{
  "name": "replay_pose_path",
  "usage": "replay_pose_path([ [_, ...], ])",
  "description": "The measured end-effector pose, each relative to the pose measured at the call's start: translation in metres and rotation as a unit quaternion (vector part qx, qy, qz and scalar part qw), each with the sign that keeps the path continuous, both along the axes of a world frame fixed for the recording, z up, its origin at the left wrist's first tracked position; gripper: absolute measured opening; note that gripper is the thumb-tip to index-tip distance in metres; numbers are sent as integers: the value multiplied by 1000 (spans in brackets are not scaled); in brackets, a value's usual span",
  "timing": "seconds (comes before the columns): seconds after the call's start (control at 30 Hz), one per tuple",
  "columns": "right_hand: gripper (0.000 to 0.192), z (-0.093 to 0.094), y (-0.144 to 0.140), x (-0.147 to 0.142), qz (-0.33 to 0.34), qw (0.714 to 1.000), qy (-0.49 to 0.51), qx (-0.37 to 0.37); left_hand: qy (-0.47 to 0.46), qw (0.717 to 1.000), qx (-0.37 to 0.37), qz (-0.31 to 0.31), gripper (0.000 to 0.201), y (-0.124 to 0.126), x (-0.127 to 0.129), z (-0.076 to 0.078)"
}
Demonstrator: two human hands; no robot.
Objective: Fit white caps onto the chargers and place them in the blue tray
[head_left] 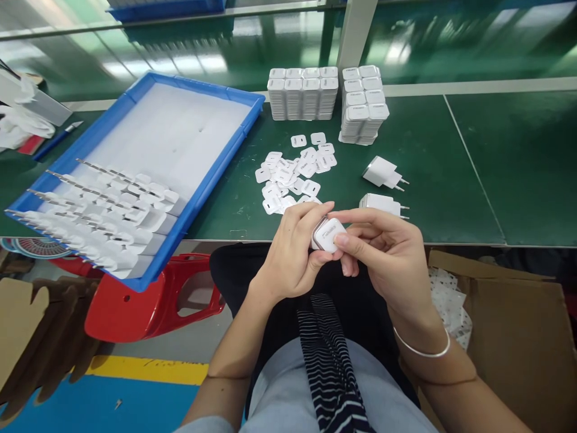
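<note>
Cradling a white charger (326, 234) just over the near edge of the worktop (433, 162), snug in the left hand (292, 249) with fingers bent round its far side, and pinching it at the near right corner between thumb and fingers of the right hand (385, 246), so holding the one piece with both hands. Probably busy fitting or squaring its printed front (hard to say whether fully seated). Calls next, most likely, for even thumb pressure along the rim, without tilting, clear of the two pronged chargers (380, 172) just beyond the right hand and the loose printed plates (285, 174) beyond the left
</note>
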State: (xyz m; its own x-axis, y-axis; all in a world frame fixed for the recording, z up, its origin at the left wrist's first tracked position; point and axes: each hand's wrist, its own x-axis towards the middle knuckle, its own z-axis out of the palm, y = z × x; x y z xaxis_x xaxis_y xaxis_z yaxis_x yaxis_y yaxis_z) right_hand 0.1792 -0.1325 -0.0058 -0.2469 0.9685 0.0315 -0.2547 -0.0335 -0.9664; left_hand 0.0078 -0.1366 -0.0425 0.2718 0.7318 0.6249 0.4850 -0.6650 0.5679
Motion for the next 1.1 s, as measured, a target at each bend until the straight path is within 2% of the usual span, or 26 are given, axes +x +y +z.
replay_pose_path([
  [0.3,32,3,2,0,7,998,-2,-60,-5,1000,23,-1,57,0,1,-2],
  [0.67,30,2,6,2,45,994,21,-93,2,1000,31,-4,50,1,0,-3],
  [0.87,34,1,8,5,66,992,17,-108,15,999,39,-27,45,3,-3,0],
  [1.0,38,4,10,6,71,990,-11,-119,-9,999,13,-50,43,3,-2,-1],
  [1.1,40,6,11,4,61,989,-45,-124,-65,994,-26,-85,46,3,0,-7],
])
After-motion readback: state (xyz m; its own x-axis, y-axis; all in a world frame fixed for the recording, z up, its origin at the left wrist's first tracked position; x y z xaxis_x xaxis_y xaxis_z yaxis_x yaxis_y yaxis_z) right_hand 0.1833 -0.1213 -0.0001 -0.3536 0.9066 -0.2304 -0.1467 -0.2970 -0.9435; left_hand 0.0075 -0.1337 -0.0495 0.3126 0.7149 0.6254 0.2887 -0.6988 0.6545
